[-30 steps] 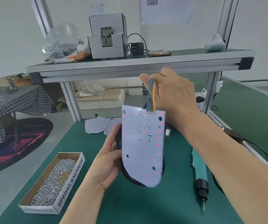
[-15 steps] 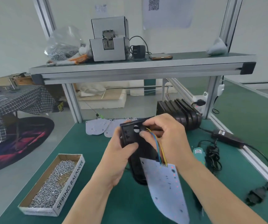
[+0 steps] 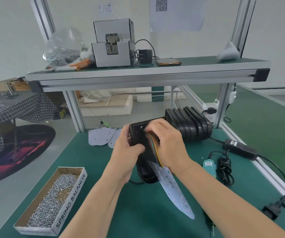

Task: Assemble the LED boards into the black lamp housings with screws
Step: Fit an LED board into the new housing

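Grips the black lamp housing with the left hand, thumb across its front and fingers behind, lower end down at the table, touching or not cannot tell. Curls the right hand over the housing's upper face, fingers closed on the coloured wires that run out under the palm. Lets the LED board hang from those wires, slanting down toward the near edge, pale with small red and dark specks. Has open green mat in front of the hands and between them and the screw box at the near left edge, full of screws. Meets the electric screwdriver, a coiled cable and a power adapter just to the right, near the right rail. Faces a stack of housings and spare LED boards along the far edge. Sits under a shelf carrying a grey machine, a phone and a plastic bag.
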### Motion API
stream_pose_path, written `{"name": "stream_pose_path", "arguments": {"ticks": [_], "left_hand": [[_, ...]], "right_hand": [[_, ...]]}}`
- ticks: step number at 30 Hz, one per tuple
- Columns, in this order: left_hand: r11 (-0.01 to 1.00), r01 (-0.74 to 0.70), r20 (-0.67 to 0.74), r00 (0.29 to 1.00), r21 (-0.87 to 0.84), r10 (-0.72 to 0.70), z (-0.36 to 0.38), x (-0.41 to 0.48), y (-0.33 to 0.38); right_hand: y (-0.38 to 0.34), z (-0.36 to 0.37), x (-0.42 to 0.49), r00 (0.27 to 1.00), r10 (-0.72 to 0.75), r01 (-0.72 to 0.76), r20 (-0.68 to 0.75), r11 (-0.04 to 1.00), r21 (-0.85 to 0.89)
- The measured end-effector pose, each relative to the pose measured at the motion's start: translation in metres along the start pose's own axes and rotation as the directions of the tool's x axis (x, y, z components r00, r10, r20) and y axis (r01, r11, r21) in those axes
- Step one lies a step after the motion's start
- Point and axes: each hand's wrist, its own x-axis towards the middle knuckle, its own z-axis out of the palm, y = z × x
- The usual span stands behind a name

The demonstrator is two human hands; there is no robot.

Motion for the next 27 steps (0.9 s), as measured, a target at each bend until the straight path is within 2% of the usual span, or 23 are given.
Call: {"name": "stream_pose_path", "arguments": {"ticks": [3,6,8,9,11,13,16,19,24,27], "left_hand": [[1.000,0.022,-0.006,1.000,0.007,-0.022,-0.002,0.001,-0.002],[0.998,0.058,0.011,0.998,0.020,-0.059,-0.004,0.000,-0.005],[0.997,0.062,0.031,0.998,0.036,-0.063,-0.007,0.000,-0.003],[0.997,0.051,0.043,0.998,0.054,-0.054,-0.010,0.001,-0.001],[0.995,0.021,0.073,0.997,0.101,-0.028,-0.016,0.004,0.005],[0.985,-0.006,0.087,0.996,0.172,-0.009,-0.019,0.005,0.008],[0.963,-0.013,0.089,0.996,0.271,-0.012,-0.020,0.004,0.003],[0.941,-0.018,0.070,0.997,0.337,-0.006,-0.016,0.004,-0.005],[0.905,-0.027,0.030,0.999,0.424,0.016,-0.012,0.000,-0.017],[0.887,-0.057,0.041,0.998,0.459,0.043,-0.006,-0.003,-0.023]], "right_hand": [[0.002,0.001,0.001,0.996,-0.071,0.077,0.060,0.992,-0.101],[0.006,0.000,0.006,0.983,-0.179,0.184,0.046,0.949,-0.256],[0.009,-0.001,0.011,0.967,-0.252,0.252,0.039,0.920,-0.301],[0.010,-0.002,0.013,0.972,-0.234,0.231,0.027,0.928,-0.292],[0.011,-0.003,0.018,0.997,-0.080,0.079,0.002,0.973,-0.216],[0.013,-0.004,0.023,0.993,0.081,-0.073,0.080,0.992,-0.107],[0.016,0.000,0.025,0.968,0.134,-0.132,0.213,0.991,-0.023],[0.017,0.006,0.024,0.959,0.160,-0.148,0.235,0.987,-0.069],[0.028,0.013,0.027,0.916,0.258,-0.180,0.307,0.948,-0.262],[0.027,0.023,0.018,0.934,0.257,-0.166,0.248,0.927,-0.336]]}}
